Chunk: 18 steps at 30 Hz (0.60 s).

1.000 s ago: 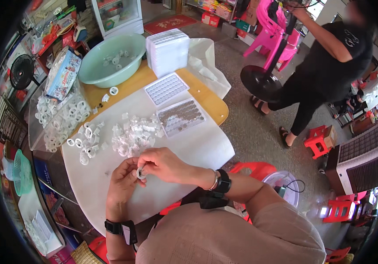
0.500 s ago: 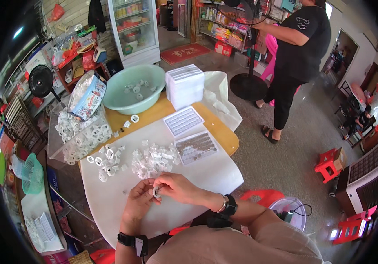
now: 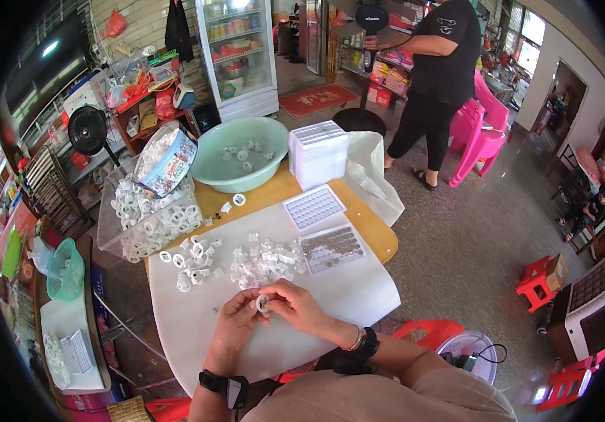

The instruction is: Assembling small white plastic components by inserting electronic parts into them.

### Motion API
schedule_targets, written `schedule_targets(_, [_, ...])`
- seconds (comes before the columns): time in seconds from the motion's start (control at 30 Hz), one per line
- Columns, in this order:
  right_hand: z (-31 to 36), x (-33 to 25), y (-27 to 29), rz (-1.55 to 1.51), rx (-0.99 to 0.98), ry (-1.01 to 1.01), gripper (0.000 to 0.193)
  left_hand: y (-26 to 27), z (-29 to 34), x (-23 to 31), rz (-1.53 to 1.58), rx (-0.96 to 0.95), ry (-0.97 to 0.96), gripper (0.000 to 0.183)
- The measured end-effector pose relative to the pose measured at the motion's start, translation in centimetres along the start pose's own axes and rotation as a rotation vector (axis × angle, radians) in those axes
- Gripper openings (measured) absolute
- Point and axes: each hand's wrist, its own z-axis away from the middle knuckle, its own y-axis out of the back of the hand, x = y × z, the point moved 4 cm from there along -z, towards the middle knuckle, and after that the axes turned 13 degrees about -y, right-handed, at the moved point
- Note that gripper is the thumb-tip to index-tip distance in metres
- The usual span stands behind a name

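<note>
The left hand (image 3: pixel 236 313) and the right hand (image 3: pixel 293 304) met over the near part of the desk (image 3: pixel 190 320), the fingers of both pinched narrow on a small white ring (image 3: pixel 262 303). With so slight a grip, a slip of either thumb could have let the ring drop; exactly which fingertips bore on it could not be told. From the ring, a heap of small whitish pieces (image 3: pixel 267 263) lay near at twelve o'clock, so a dropped ring might have got lost among them. Loose rings (image 3: pixel 190 261) lay at ten o'clock, and a careless sweep could have mixed the two groups. At about two o'clock, a tray (image 3: pixel 332 249) held brownish bits in many cells; a bump from the right hand could have jolted them. Farther off at eleven o'clock, a tub (image 3: pixel 174 166) tilted over a crowded bin (image 3: pixel 158 228); if poorly propped, a knock might have tipped it.
</note>
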Motion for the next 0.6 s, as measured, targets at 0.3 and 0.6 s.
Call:
schedule_targets(0.3, [0.70, 0.20, 0.49, -0.146, -0.007, -0.026, 0.024, -0.28, 0.14, 0.19, 0.031, 0.017, 0.033, 0.027])
schedule_targets(0.6, [0.53, 0.47, 0.41, -0.191, -0.057, 0.003, 0.022, 0.02, 0.15, -0.02, 0.076, -0.024, 0.039, 0.023])
